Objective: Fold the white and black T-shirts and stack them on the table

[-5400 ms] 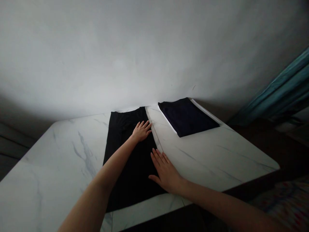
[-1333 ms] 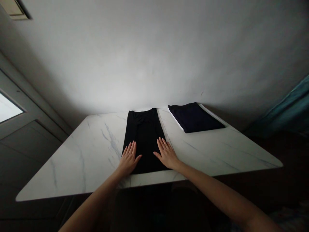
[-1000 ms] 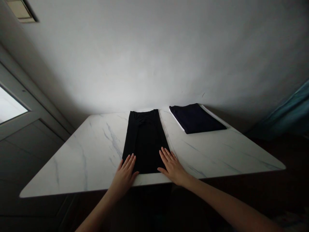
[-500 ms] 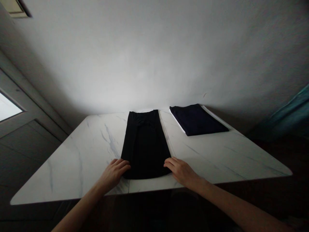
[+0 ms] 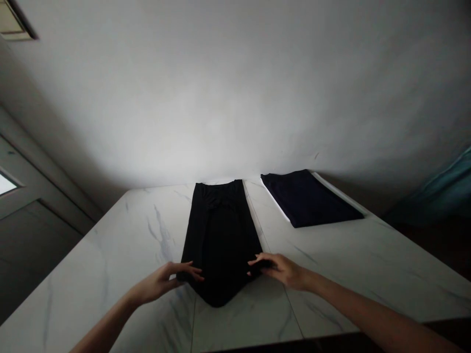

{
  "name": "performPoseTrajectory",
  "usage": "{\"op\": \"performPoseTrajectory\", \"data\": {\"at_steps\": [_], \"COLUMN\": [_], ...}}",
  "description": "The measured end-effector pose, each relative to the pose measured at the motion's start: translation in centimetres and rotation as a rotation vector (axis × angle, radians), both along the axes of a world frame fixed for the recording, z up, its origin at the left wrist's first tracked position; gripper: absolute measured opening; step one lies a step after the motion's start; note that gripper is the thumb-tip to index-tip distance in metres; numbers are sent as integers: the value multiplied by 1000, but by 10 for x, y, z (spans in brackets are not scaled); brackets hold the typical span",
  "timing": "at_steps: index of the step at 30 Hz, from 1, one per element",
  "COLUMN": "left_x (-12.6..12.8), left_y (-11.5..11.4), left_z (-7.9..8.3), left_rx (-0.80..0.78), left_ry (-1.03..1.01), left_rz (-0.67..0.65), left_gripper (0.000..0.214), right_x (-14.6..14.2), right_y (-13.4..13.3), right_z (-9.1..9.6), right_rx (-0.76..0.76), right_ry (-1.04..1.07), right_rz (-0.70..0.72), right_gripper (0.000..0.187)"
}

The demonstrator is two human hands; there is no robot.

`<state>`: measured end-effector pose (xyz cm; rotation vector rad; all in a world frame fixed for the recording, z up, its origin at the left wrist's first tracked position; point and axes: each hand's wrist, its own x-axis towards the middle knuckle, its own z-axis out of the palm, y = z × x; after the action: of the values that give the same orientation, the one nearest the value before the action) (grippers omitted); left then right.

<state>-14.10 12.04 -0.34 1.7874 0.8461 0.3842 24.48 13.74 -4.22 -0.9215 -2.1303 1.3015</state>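
Note:
A long black garment (image 5: 221,235) lies folded lengthwise down the middle of the white marble table (image 5: 110,264), its far end at the wall. My left hand (image 5: 167,280) pinches its near left corner. My right hand (image 5: 279,268) pinches its near right corner. Both corners are raised off the table, and the near edge sags to a point between my hands.
A folded dark navy garment (image 5: 311,198) lies at the table's far right, beside the white wall (image 5: 235,98). A teal curtain (image 5: 441,191) hangs at the right. A grey door or window frame (image 5: 25,196) stands to the left of the table.
My hands went from lying flat on the black garment to gripping its near corners. The corners are now raised off the table.

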Motion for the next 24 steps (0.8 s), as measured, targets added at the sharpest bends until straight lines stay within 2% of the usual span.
{"op": "performPoseTrajectory", "data": {"at_steps": [3, 6, 8, 12, 15, 19, 24], "left_x": [-5, -6, -2, 7, 11, 14, 12], "left_y": [34, 83, 120, 193, 244, 300, 341], "left_z": [5, 6, 11, 25, 28, 11, -23], "left_rx": [-179, -271, -309, -335, -331, -326, -342], "left_ry": [-161, -358, -456, -525, -524, -513, -459], "left_rz": [151, 333, 406, 496, 557, 617, 672], "left_gripper": [30, 32, 31, 30, 32, 38, 41], "right_x": [-5, -12, -18, -32, -42, -55, -61], "right_y": [38, 86, 120, 186, 232, 287, 333], "right_z": [7, 19, 30, 53, 58, 43, 15], "right_rx": [-195, -385, -479, -522, -500, -469, -445], "right_ry": [149, 301, 383, 477, 435, 301, 152], "right_rz": [-134, -244, -304, -386, -432, -495, -573], "right_gripper": [33, 37, 31, 19, 20, 24, 27]}}
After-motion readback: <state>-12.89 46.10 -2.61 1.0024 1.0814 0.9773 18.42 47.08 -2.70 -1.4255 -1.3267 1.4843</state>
